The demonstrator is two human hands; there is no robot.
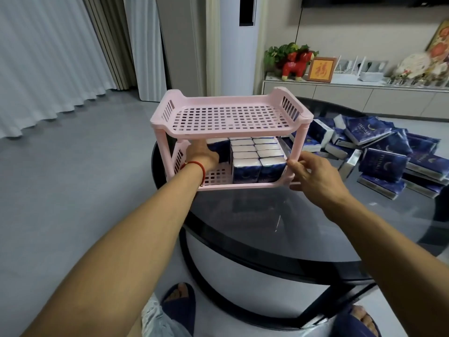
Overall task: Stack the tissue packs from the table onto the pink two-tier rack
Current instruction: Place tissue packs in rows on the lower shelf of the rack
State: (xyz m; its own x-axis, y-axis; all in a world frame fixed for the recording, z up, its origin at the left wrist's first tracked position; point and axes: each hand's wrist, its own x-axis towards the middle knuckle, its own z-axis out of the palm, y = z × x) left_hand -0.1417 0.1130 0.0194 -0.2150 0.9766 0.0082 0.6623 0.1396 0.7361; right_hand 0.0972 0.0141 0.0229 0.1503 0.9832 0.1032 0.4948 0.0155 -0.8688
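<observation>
The pink two-tier rack point(226, 115) stands at the left edge of a round dark glass table point(303, 234). Its top tier holds nothing. On the bottom tier, several blue-and-white tissue packs point(257, 161) stand upright in two rows on the right side. My left hand point(202, 154) reaches into the bottom tier's left side and is closed on a blue tissue pack point(220, 148) beside those rows. My right hand point(313, 171) rests against the rack's front right post, fingers curled at it. A loose pile of tissue packs point(388, 154) lies on the table to the right.
A low white cabinet point(352, 93) with a red horse figure, a framed picture and ornaments runs along the back wall. Curtains hang at the left over grey floor. My slippered feet show below the table's black frame point(243, 310).
</observation>
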